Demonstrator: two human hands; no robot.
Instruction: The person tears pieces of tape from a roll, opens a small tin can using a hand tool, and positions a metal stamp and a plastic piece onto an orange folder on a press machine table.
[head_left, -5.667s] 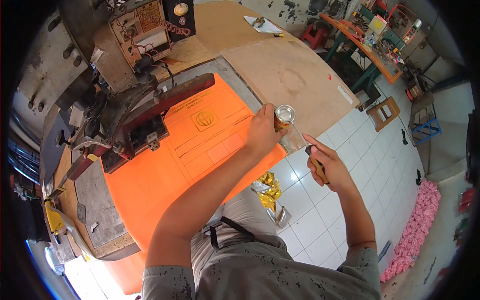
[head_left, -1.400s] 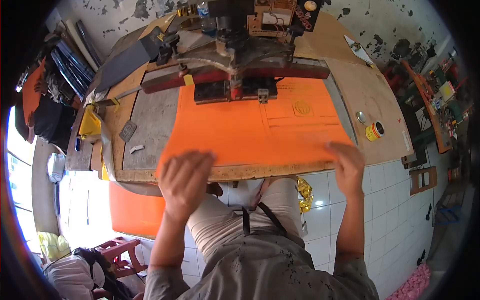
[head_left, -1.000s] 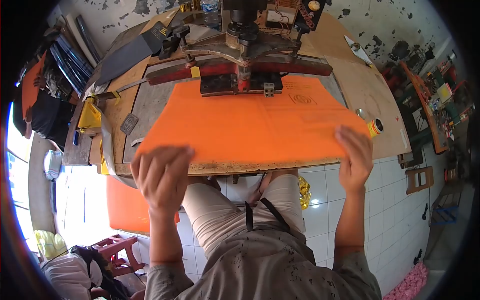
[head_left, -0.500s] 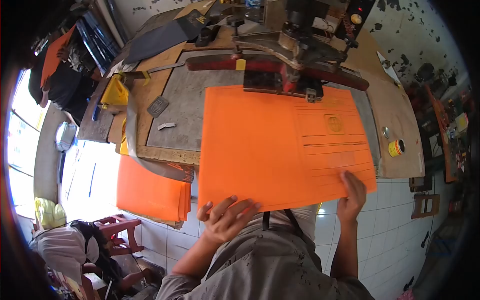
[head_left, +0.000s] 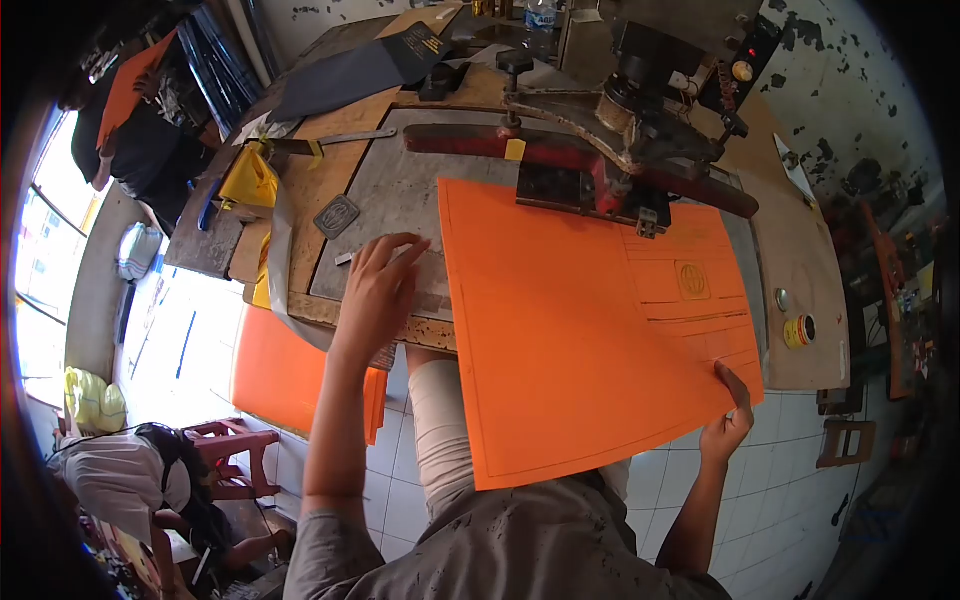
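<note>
A large orange sheet with printed lines and a round emblem lies partly under the press, its near edge hanging over my lap. My right hand grips the sheet's near right edge, thumb or finger on top. Off the sheet, to its left, my left hand hovers over the grey bed with fingers apart and nothing visible in them. Close to its fingertips is a small white piece, partly covered by the hand. A dark engraved plate rests further left.
A yellow-labelled can and a round lid are on the board at right. Gold foil hangs at the left table edge. Orange sheets are stacked below. One person stands upper left; another bends lower left.
My left hand has let go of the orange sheet and moved up and left over the bed. The sheet's near left corner has come closer to my body. My right hand still holds its edge.
</note>
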